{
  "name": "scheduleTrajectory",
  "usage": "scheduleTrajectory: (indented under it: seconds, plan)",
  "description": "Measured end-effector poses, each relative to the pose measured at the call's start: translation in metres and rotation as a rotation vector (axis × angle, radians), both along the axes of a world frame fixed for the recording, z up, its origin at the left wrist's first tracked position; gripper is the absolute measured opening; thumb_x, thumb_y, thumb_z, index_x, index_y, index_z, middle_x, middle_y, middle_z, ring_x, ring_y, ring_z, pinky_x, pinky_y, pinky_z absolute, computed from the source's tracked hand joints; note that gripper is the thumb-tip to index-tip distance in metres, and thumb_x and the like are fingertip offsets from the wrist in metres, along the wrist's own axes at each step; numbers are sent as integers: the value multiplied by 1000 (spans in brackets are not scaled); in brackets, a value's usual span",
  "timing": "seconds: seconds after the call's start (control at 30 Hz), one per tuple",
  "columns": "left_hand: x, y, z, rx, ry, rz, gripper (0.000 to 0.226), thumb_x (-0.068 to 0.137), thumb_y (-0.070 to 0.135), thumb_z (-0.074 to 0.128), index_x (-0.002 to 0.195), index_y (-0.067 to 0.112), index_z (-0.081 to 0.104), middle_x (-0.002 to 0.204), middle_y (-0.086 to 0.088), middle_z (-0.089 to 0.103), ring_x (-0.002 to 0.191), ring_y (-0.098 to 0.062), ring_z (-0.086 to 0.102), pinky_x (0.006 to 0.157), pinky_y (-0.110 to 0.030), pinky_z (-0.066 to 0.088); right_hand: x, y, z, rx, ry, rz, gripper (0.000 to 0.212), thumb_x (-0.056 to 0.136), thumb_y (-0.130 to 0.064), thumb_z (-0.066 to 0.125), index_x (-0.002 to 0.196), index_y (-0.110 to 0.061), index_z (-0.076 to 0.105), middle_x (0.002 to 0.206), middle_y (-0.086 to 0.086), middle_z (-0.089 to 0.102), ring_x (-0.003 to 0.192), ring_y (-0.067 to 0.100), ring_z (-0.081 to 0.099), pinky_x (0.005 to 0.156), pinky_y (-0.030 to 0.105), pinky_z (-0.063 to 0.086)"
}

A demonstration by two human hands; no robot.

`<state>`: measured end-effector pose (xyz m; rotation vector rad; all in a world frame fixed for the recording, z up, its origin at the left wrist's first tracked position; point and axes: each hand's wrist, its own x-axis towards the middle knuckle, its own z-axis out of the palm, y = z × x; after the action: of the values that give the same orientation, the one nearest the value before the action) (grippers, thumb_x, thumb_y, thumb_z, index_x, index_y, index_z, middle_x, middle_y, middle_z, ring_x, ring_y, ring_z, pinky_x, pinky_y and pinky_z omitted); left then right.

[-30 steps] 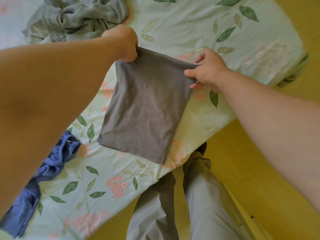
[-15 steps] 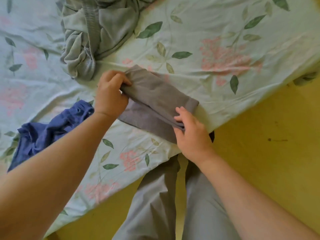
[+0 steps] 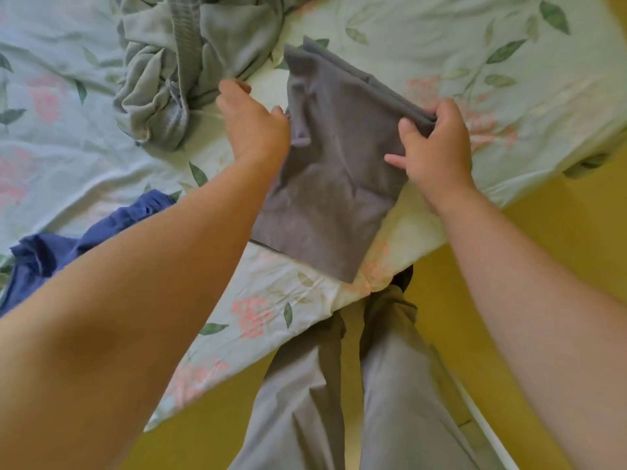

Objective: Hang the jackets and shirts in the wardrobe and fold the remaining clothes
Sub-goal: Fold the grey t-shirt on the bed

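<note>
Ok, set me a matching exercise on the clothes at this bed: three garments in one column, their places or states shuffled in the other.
Things:
1. brown-grey garment
2. blue garment
3. pale grey garment

States:
A. crumpled in a heap on the far part of the bed
B. folded, held up by the left hand and right hand
C. bunched on the bed's near left

Pairs: 1-B, 2-C, 3-A

Bare sheet (image 3: 492, 39) lies open at two o'clock, with room to pass beyond the folded grey garment (image 3: 332, 157). At eleven the crumpled grey-green heap (image 3: 176, 72) blocks me (very close to my left hand (image 3: 254, 127)). At eight the blue garment (image 3: 61, 249) crowds my forearm.
</note>
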<state>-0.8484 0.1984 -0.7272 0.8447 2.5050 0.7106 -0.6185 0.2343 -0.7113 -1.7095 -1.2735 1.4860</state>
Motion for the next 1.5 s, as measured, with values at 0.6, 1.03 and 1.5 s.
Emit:
scheduleTrajectory:
  seconds: [0.6, 1.03, 1.5]
  plan:
    - [27, -17, -76, -460, 62, -199, 72, 104, 60, 21, 161, 17, 16, 171, -2, 4, 157, -26, 5, 123, -54, 5, -3, 115, -70, -202, -840, 549, 52, 87, -22, 53, 137, -5, 52, 140, 20, 53, 131, 40, 51, 105, 40, 45]
    - [-2, -35, -71, -236, 50, -69, 10, 98, 30, 59, 96, 21, 64, 105, -3, 55, 103, -30, 54, 97, -48, 45, -83, 134, -85, 49, -707, 818, 59, 98, -63, 41, 134, -17, 50, 140, 14, 51, 130, 38, 44, 103, 50, 39]
    - [-11, -44, -71, -230, 94, -156, 15, 96, 36, 64, 98, 22, 67, 96, 2, 58, 89, -19, 53, 80, -33, 45, -86, 134, -102, 90, -821, 871, 57, 101, -61, 35, 136, -17, 46, 143, 15, 45, 133, 39, 39, 103, 52, 34]
